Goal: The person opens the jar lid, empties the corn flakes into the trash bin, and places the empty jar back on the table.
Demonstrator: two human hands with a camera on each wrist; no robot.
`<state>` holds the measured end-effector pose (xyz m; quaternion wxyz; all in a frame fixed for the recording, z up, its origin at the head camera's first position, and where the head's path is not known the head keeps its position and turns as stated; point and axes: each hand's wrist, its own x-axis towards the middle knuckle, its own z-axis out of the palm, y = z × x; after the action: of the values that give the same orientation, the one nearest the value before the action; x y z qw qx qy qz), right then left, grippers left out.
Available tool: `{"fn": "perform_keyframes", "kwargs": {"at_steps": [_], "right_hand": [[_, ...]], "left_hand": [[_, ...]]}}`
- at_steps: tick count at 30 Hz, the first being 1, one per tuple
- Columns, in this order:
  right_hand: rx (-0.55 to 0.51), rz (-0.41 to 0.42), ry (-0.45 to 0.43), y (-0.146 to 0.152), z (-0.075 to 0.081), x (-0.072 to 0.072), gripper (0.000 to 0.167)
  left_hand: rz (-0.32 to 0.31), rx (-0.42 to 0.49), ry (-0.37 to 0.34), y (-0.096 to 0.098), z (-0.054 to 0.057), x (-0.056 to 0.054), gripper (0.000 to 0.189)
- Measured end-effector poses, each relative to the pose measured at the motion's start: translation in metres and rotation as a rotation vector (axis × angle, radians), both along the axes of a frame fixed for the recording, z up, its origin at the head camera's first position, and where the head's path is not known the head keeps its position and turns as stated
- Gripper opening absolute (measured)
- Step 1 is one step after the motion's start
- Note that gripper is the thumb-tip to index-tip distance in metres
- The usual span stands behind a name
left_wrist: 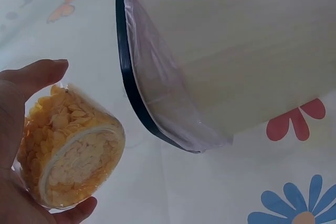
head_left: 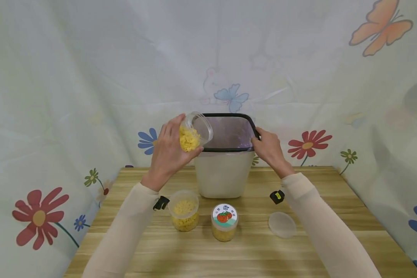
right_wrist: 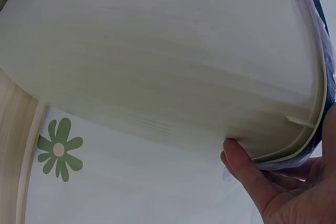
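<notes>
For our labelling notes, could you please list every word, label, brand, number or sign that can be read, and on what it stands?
None can be read with certainty.
Lid of the closed jar: small characters, too small to read.
Yellow tag on the black device beside the right sleeve: any marking too small to read.
Jar in the left hand, and white bin: no lettering seen.

The bin (head_left: 224, 173) is cream, rim (head_left: 229, 150) black, liner (head_left: 226, 133) lilac, flakes (head_left: 189, 140) yellow, and the printed butterfly (head_left: 383, 27) at two o'clock orange.

Two hands (head_left: 168, 144) (head_left: 269, 148), three clear jars (head_left: 189, 139) (head_left: 184, 222) (head_left: 224, 233), one bin (head_left: 224, 173) — one loose lid (head_left: 282, 224), one table (head_left: 257, 258)
</notes>
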<state>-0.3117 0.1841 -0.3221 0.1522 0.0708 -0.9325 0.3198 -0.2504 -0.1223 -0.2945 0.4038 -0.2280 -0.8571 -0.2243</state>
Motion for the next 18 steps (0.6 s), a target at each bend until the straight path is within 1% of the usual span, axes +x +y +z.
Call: {"fn": "perform_keyframes", "kwargs": {"at_steps": [8,13,18], "right_hand": [[0.003,0.005,0.003,0.000,-0.001,-0.001,0.056],[-0.007,0.008,0.005,0.000,-0.001,0.000,0.056],[-0.013,0.008,0.004,0.001,-0.001,0.001,0.056]], "left_hand": [[0.016,-0.021,-0.013,0.006,0.013,-0.011,0.097],[0.042,-0.050,-0.046,0.008,0.020,-0.016,0.097],[0.049,-0.090,-0.069,0.010,0.028,-0.022,0.098]]}}
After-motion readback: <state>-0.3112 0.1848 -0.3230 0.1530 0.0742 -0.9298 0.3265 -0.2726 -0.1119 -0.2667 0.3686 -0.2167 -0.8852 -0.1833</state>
